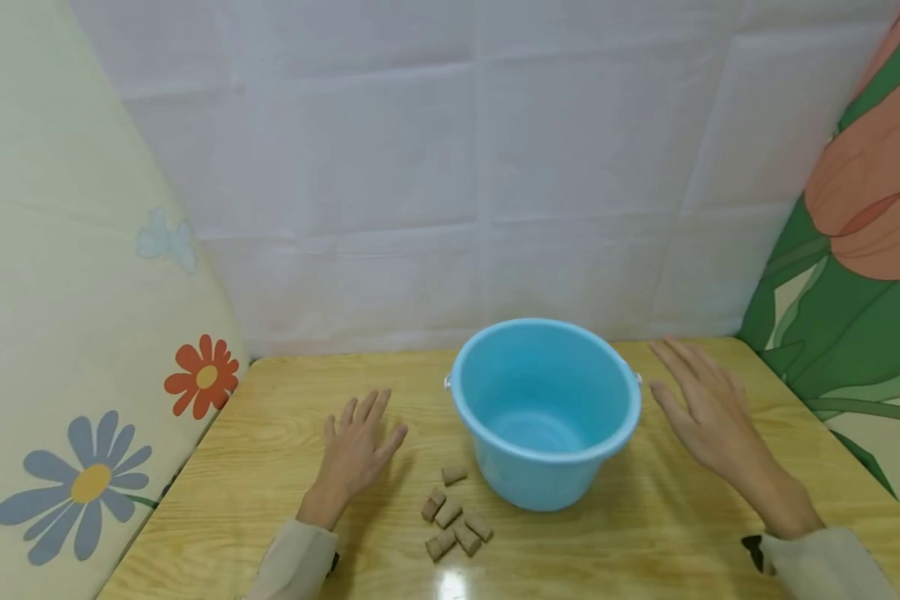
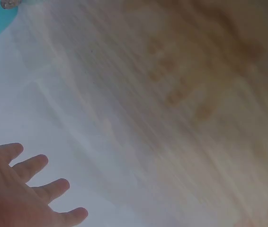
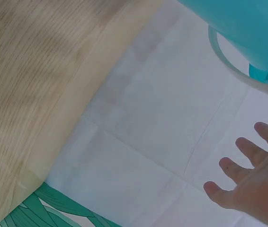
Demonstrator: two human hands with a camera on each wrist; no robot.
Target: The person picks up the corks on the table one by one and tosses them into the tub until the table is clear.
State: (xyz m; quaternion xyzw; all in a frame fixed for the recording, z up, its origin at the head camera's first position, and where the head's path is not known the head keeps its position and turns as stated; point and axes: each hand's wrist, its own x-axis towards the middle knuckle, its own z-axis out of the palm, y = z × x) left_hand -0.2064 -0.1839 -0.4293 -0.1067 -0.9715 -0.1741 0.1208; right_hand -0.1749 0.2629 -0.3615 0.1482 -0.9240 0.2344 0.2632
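Note:
A light blue bucket [image 1: 532, 479] stands upright on the wooden table, its inside showing nothing loose. Several brown corks [image 1: 450, 510] lie in a loose cluster in front of it, a little to the left. My left hand [image 1: 356, 454] hovers left of the corks, fingers spread, holding nothing. To the right of the bucket, my right hand [image 1: 708, 408] is held in the air with fingers extended and touches nothing. In the right wrist view, the bucket's pale handle [image 3: 233, 71] hangs at its side near the right fingertips.
The wood-grain table [image 1: 270, 467] ends at a white cloth backdrop [image 1: 390, 167]. A cream panel with flowers [image 1: 60, 292] borders the left side, and a panel with large leaves and tulips [image 1: 870, 333] borders the right.

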